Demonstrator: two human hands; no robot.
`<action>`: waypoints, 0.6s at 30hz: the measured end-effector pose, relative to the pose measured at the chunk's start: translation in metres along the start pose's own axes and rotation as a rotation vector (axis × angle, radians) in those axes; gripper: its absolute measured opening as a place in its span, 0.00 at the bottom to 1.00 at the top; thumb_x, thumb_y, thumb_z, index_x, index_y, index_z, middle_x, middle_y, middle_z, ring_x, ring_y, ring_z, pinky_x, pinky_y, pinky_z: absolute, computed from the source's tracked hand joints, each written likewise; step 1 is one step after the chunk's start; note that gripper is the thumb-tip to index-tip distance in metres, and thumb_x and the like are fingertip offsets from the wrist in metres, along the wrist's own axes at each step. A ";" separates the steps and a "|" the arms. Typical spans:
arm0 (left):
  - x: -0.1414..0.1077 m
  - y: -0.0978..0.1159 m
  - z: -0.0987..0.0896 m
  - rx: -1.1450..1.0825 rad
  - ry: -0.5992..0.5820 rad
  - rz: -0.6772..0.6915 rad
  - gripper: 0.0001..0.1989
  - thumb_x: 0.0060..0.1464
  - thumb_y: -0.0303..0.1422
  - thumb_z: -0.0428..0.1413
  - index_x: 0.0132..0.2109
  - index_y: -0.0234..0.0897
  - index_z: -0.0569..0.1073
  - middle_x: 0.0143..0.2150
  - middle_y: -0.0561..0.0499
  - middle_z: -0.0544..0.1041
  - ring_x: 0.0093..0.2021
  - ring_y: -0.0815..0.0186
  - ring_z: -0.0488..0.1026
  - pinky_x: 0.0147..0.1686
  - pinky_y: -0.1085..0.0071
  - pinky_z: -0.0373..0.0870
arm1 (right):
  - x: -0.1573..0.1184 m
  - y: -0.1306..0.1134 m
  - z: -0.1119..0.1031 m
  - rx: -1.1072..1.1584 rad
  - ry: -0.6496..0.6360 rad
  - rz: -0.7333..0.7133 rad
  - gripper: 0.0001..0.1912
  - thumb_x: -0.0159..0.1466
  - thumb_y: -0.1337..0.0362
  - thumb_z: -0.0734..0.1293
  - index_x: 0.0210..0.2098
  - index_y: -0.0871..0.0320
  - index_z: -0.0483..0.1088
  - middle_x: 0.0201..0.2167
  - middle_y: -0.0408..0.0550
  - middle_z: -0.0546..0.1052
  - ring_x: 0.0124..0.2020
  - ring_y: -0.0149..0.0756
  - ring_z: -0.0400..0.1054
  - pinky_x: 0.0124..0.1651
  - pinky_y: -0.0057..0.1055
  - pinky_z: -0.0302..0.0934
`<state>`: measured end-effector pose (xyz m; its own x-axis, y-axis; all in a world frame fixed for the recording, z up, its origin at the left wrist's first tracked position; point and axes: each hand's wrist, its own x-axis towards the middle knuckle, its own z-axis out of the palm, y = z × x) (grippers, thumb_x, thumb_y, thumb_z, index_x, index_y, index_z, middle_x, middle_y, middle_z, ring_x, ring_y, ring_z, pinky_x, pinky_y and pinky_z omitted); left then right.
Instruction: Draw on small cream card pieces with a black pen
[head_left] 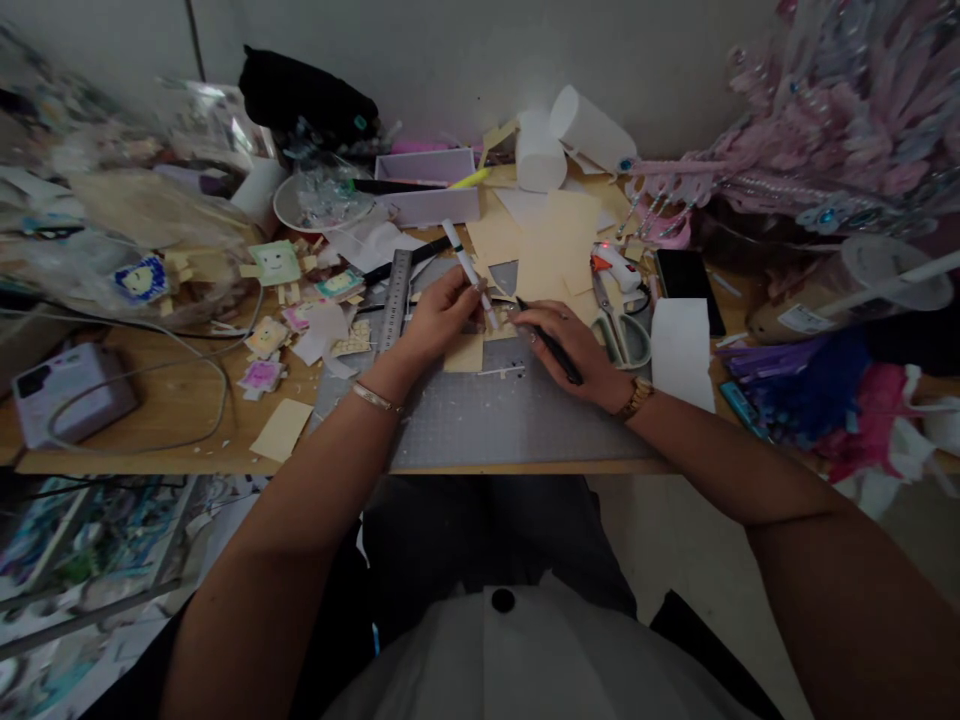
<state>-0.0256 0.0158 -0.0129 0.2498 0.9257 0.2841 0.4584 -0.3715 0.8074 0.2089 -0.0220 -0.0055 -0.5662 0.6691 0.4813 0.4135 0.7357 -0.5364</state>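
Head view, slim white pen (464,260), tilted

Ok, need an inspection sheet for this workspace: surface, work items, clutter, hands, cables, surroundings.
Surface: wooden table; grey cutting mat with scraps on it.
Work items: white pen, black pen; tan card near the left hand.
Clutter: metal ruler, scissors, black phone; likely glue gun, red light lit.
Hands: left hand grips white pen; right hand grips black pen.
Cables: pale cable looped on the table's left side.
Surroundings: wall behind; pink decorations at right.
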 end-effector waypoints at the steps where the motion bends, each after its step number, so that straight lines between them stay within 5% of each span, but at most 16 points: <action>1: 0.000 0.000 -0.001 -0.054 0.025 0.015 0.23 0.70 0.52 0.42 0.47 0.40 0.73 0.33 0.47 0.76 0.32 0.64 0.75 0.34 0.65 0.76 | 0.000 0.001 0.002 -0.035 -0.047 -0.029 0.16 0.75 0.60 0.56 0.56 0.54 0.69 0.56 0.57 0.77 0.66 0.47 0.65 0.67 0.53 0.62; 4: -0.002 0.001 -0.008 -0.167 0.029 0.055 0.20 0.69 0.51 0.47 0.43 0.41 0.73 0.30 0.49 0.75 0.31 0.64 0.75 0.34 0.65 0.76 | -0.001 0.001 0.007 -0.161 -0.157 0.004 0.16 0.74 0.62 0.57 0.58 0.54 0.68 0.59 0.57 0.76 0.73 0.50 0.56 0.73 0.60 0.52; 7: -0.004 0.004 -0.016 -0.188 -0.107 0.072 0.19 0.68 0.51 0.50 0.43 0.41 0.72 0.29 0.50 0.75 0.30 0.63 0.76 0.34 0.65 0.76 | -0.002 0.000 0.009 -0.239 -0.195 0.056 0.17 0.73 0.64 0.59 0.59 0.54 0.67 0.60 0.56 0.76 0.75 0.51 0.52 0.75 0.65 0.45; 12: -0.007 0.006 -0.022 -0.148 -0.292 0.073 0.15 0.67 0.45 0.50 0.41 0.39 0.71 0.28 0.50 0.77 0.29 0.63 0.76 0.31 0.67 0.73 | -0.005 -0.004 0.004 -0.298 -0.162 0.094 0.15 0.72 0.66 0.58 0.55 0.53 0.68 0.58 0.57 0.78 0.75 0.50 0.55 0.74 0.63 0.45; 18: -0.004 -0.001 -0.035 0.137 -0.260 0.084 0.10 0.59 0.36 0.55 0.31 0.39 0.67 0.22 0.54 0.70 0.22 0.69 0.65 0.24 0.70 0.63 | -0.008 -0.004 0.002 -0.312 -0.149 0.071 0.12 0.71 0.68 0.59 0.52 0.54 0.68 0.55 0.57 0.80 0.73 0.51 0.58 0.72 0.62 0.46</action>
<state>-0.0567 0.0152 0.0033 0.4941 0.8482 0.1908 0.5330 -0.4689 0.7044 0.2100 -0.0306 -0.0087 -0.6165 0.7141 0.3316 0.6406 0.6998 -0.3160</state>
